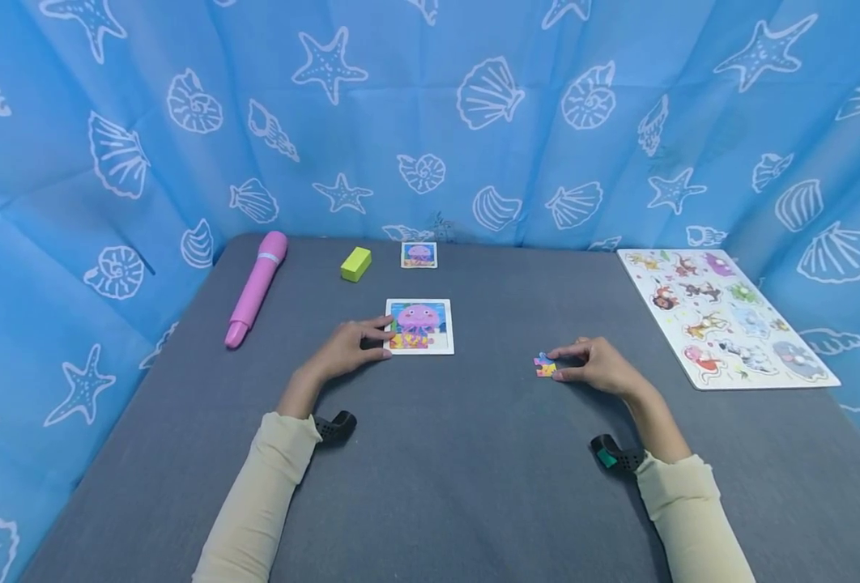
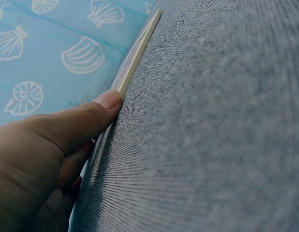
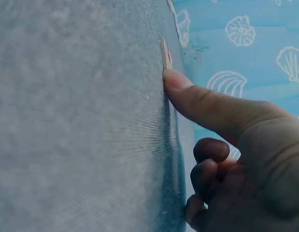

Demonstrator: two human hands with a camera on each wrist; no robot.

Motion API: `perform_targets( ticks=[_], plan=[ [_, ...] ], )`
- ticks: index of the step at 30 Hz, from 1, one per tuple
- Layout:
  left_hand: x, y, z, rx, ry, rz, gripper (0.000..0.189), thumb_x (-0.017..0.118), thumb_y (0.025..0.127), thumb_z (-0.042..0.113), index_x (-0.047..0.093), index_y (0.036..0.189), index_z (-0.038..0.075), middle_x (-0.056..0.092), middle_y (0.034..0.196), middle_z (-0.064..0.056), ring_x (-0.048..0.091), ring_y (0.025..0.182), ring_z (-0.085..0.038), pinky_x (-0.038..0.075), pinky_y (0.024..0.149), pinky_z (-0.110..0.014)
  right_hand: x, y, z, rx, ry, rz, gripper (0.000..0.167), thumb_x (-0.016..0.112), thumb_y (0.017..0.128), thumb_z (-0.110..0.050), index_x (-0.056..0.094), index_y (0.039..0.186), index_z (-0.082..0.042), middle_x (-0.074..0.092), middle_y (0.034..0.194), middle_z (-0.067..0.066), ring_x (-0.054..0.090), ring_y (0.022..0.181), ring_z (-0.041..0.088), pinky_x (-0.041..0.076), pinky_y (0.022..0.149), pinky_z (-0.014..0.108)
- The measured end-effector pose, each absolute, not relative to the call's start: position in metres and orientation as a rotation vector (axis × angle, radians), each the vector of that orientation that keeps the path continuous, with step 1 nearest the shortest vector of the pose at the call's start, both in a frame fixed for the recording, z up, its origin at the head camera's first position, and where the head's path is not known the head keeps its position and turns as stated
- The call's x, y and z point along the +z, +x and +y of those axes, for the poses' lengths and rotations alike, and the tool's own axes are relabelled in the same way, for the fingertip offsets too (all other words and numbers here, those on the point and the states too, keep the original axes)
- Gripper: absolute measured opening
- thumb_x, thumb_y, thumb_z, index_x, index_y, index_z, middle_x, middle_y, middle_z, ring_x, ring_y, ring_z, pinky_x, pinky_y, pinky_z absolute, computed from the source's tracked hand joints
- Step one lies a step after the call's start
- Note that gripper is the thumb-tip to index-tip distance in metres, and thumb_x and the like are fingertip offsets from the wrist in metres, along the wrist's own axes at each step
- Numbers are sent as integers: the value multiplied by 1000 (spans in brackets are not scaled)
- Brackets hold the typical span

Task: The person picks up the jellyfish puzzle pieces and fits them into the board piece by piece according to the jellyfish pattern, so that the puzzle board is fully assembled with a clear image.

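A white-framed jellyfish puzzle (image 1: pixel 419 316) lies on the grey table, with a bare pale patch at its lower right. My left hand (image 1: pixel 347 346) grips its left side, fingertips over the frame and thumb at the lower left corner. In the left wrist view, the thumb (image 2: pixel 108 100) touches the board's thin edge. Farther right, my right hand (image 1: pixel 599 366) pinches a small colourful puzzle piece (image 1: pixel 544 367) by its right side, thumb and index finger apart across it. The right wrist view shows that piece (image 3: pixel 165 54) edge-on at the thumb tip, low over or on the cloth.
Behind the puzzle lies a small jellyfish picture card (image 1: pixel 419 255), with a yellow-green block (image 1: pixel 356 264) to its left. A pink wand-shaped object (image 1: pixel 257 287) lies at far left. A white animal puzzle board (image 1: pixel 729 320) occupies the right side. A blue shell-print curtain (image 1: pixel 430 121) borders the table.
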State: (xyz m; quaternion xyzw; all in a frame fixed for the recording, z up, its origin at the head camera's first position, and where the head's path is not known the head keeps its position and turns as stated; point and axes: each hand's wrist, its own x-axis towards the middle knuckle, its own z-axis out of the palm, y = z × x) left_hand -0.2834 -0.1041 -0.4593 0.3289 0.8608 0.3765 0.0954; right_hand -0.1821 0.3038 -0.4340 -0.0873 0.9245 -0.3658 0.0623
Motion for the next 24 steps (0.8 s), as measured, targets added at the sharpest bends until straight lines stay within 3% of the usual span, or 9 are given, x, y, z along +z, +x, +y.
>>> perform_targets(
  ticks=[9, 24],
  plan=[
    [-460, -284, -105, 1110, 984, 2556, 40, 67, 83, 20, 60, 120, 6, 45, 141, -6, 35, 134, -25, 31, 107, -45, -433, -203, 281, -1064, -343, 2825, 29, 70, 81, -15, 68, 108, -3, 44, 73, 4, 33, 65, 13, 28, 56, 24],
    [-456, -282, -106, 1085, 949, 2555, 42, 67, 83, 22, 59, 122, 7, 42, 142, -5, 33, 135, -24, 31, 108, -45, -438, -253, 194, -1089, -419, 2857, 29, 74, 77, -15, 70, 105, -6, 41, 69, 3, 33, 66, 17, 25, 60, 28]
  ],
)
